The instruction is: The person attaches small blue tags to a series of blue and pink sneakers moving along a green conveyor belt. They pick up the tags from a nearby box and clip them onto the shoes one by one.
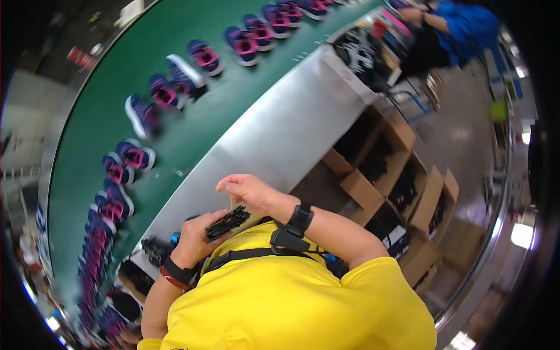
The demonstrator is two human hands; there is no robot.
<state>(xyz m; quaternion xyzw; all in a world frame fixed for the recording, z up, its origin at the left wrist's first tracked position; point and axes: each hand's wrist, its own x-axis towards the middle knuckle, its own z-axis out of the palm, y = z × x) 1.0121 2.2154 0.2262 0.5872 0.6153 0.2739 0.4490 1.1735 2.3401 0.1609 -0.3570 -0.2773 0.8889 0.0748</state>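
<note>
A yellow shirt (291, 297) fills the foreground, a black strap (251, 254) across it. Above it, the left hand (195, 236) is closed around a bundle of black laces (227, 223), held close to the chest. The right hand (248, 189) pinches a thin tan strip (231, 204) rising from the bundle. Beyond lie a steel table (280, 140), a green belt (192, 125) carrying navy-and-pink shoes (205, 57), and cardboard boxes (385, 175) to the right.

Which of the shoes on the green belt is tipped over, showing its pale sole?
The shoe in the upper middle of the belt, beside a pink-lined pair. Its white sole faces up, while most others stand upright showing pink insides.
</note>
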